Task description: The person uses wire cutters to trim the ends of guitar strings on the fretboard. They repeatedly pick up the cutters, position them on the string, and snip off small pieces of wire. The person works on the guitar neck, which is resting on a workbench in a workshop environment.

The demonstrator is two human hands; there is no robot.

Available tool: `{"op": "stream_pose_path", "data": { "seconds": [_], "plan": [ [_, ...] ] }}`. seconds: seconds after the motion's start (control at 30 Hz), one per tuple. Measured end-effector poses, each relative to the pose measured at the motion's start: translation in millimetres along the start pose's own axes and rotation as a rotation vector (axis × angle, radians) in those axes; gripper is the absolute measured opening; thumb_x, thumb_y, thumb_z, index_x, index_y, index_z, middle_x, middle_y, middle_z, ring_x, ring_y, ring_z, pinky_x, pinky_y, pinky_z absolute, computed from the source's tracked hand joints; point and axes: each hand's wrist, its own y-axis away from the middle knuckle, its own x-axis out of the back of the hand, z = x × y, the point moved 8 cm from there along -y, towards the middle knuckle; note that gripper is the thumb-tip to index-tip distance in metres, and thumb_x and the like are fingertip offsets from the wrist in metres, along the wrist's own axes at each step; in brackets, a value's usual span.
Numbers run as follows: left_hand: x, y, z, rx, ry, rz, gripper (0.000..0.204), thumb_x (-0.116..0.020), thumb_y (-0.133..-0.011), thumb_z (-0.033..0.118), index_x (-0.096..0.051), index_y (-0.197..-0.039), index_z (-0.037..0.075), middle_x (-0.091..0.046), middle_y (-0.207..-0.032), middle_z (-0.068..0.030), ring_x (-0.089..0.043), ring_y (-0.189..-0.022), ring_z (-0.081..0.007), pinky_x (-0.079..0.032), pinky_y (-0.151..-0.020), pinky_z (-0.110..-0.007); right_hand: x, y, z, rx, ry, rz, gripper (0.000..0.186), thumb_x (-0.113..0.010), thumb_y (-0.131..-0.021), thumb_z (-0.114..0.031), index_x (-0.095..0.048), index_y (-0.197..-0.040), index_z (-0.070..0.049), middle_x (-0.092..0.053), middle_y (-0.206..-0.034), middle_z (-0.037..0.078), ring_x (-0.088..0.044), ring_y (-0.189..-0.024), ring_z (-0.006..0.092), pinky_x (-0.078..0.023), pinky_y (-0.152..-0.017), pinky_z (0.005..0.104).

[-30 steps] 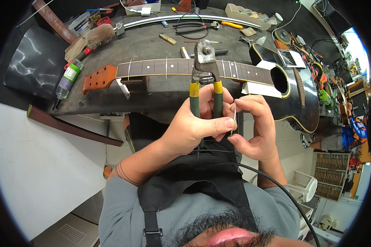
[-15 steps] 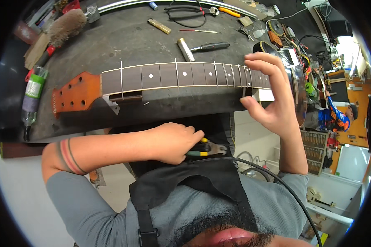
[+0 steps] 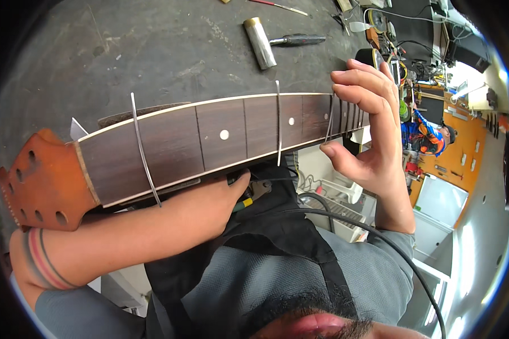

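Observation:
A guitar neck with a dark fretboard (image 3: 169, 138) and an orange-brown headstock (image 3: 45, 181) lies in front of me. Overlong fret wires cross it, one fret wire (image 3: 143, 150) near the headstock and another (image 3: 279, 121) farther right. My right hand (image 3: 373, 124) spans the fretboard, its thumb and fingertips at the two ends of a slightly tilted fret wire (image 3: 327, 127). Below the neck's near edge, my left hand (image 3: 212, 198) grips cutting pliers (image 3: 260, 188) with yellow-and-green handles, partly hidden by its fingers.
On the dark bench lies a hammer (image 3: 260, 45) beyond the neck, with a thin red tool (image 3: 280, 7) farther back. A black cable (image 3: 379, 240) crosses my right side. Another person (image 3: 430, 133) is in the background at right.
The neck now looks larger and nearer. My right hand has shifted along the frets toward the headstock and closed at a wire's ends. My left hand still holds the pliers.

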Motion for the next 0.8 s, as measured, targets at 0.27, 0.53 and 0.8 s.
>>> {"op": "stream_pose_path", "data": {
  "seconds": [0.27,0.53,0.8],
  "plan": [
    [20.2,0.6,-1.6,0.082,0.184,-0.087,0.088,-0.066,-0.086,0.003,-0.033,-0.167,-0.012,-0.070,-0.104,-0.0324,-0.072,-0.096,-0.0450,-0.057,-0.094,-0.050,1.6,-4.3,8.7,0.016,-0.017,-0.011,0.069,-0.093,-0.080,-0.039,-0.069,-0.136,-0.006,-0.069,-0.144,0.014,-0.056,-0.147,0.0418,-0.024,-0.130,0.0652],
    [17.6,-1.0,0.5,0.078,0.242,-0.112,0.088,-0.066,-0.086,0.003,-0.033,-0.167,-0.012,-0.070,-0.104,-0.0324,-0.072,-0.096,-0.0449,-0.057,-0.094,-0.050,-4.6,-0.3,9.8,0.022,-0.016,-0.040,0.070,-0.091,-0.082,-0.045,-0.069,-0.137,-0.007,-0.068,-0.147,0.015,-0.053,-0.150,0.0430,-0.024,-0.130,0.0640],
    [15.5,-1.6,0.8,0.072,0.280,-0.122,0.089,-0.066,-0.086,0.003,-0.032,-0.167,-0.012,-0.070,-0.104,-0.0323,-0.072,-0.096,-0.0448,-0.057,-0.094,-0.050,-7.4,2.5,13.8,0.051,0.027,-0.073,0.077,-0.085,-0.088,-0.059,-0.066,-0.138,-0.004,-0.064,-0.150,0.021,-0.049,-0.152,0.0438,-0.021,-0.132,0.0643]
  ]
}}
